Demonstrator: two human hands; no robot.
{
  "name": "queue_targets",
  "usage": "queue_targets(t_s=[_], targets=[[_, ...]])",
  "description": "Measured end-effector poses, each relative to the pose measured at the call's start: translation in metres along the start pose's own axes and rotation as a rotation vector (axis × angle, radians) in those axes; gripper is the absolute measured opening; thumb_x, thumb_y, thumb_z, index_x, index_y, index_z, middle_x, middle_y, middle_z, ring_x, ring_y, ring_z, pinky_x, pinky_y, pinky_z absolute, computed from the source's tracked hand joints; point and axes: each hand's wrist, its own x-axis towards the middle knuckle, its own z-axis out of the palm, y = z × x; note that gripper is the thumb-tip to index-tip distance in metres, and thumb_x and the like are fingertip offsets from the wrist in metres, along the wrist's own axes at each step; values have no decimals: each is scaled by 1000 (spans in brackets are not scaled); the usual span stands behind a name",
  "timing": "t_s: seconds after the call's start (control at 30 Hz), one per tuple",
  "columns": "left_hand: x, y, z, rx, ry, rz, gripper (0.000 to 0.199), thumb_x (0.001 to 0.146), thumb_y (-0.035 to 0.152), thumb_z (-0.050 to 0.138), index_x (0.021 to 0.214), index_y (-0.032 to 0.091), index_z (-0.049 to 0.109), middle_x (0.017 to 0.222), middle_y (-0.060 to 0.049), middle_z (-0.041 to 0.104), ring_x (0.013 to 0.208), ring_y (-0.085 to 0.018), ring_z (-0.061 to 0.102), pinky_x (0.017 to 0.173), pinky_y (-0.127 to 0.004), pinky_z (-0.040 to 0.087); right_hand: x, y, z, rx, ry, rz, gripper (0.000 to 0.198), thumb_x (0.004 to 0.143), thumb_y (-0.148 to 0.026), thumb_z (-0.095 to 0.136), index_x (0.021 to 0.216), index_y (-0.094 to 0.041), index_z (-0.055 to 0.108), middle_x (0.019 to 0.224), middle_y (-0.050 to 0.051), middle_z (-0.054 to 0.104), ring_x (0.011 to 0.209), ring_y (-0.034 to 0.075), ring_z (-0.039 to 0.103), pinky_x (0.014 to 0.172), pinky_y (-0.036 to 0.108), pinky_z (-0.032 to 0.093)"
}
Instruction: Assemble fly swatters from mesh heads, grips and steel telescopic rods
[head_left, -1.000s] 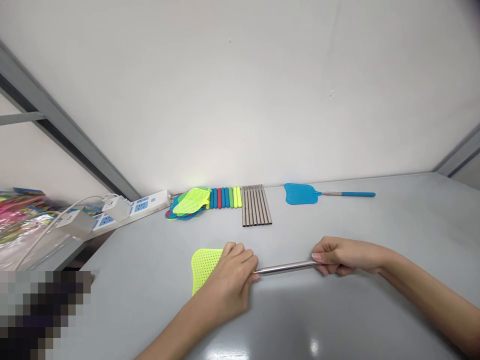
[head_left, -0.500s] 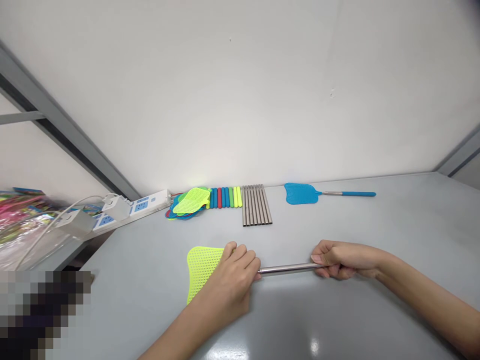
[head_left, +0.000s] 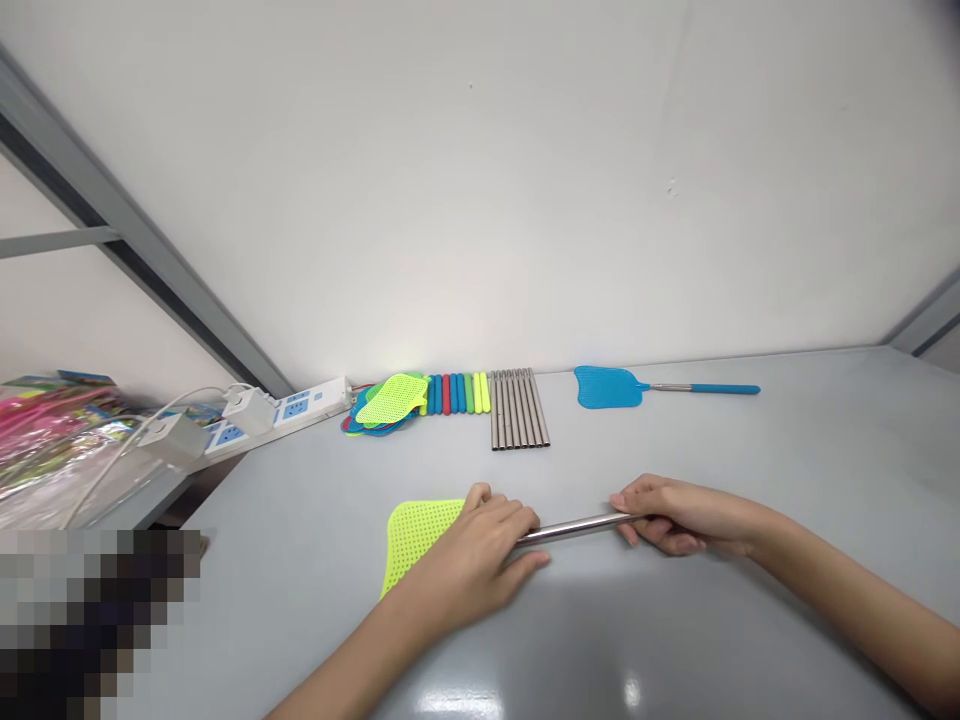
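Observation:
A yellow-green fly swatter head (head_left: pixel 421 530) lies low over the grey table, partly covered by my left hand (head_left: pixel 487 550). That hand is closed around the place where the head meets a metal tube (head_left: pixel 577 529); the joint itself is hidden under the fingers. My right hand (head_left: pixel 664 515) pinches the tube's other end between thumb and fingers. Farther back, a row of similar metal tubes (head_left: pixel 519 410) lies side by side. A blue fly swatter (head_left: pixel 609 387) with a metal shaft and blue grip (head_left: pixel 724 389) rests near the wall.
Coloured grips (head_left: pixel 457 393) lie in a row beside a pile of swatter heads (head_left: pixel 391 398). A white power strip (head_left: pixel 315 398) with plugged-in adapters (head_left: pixel 251 412) runs along the left edge. Plastic-wrapped goods (head_left: pixel 60 440) are at far left. A wall (head_left: pixel 570 200) stands behind the table.
My left thumb has come out from under the tube and the fingers have shifted slightly. The tube's right end is tilted up a little more. The whole view has drifted slightly.

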Motion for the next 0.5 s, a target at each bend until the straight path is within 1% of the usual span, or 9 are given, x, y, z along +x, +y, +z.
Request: queue_targets(t_s=[0.17,0.3,0.5], targets=[[1,5,6,-59,-35,-23,19,87,29,33,83,22,50,73,0,56,72,-16,48,67,-28,35,0,-2,7,-6,25,-25,41,80,-50,40,67,-13,52,44,-10,22,32,2,18,34,19,12],[3,2,3,-84,-20,-33,20,87,26,33,87,22,52,77,0,58,74,-15,49,69,-28,36,0,-1,8,-13,27,-53,42,79,-52,40,67,-14,50,47,-9,25,33,2,21,34,19,12],[4,-5,0,-149,16,-53,23,87,30,33,88,21,54,82,-1,59,78,-15,52,73,-28,38,2,-2,9,-17,-11,-83,40,78,-53,43,66,-15,47,51,-8,26,34,1,21,32,18,11]])
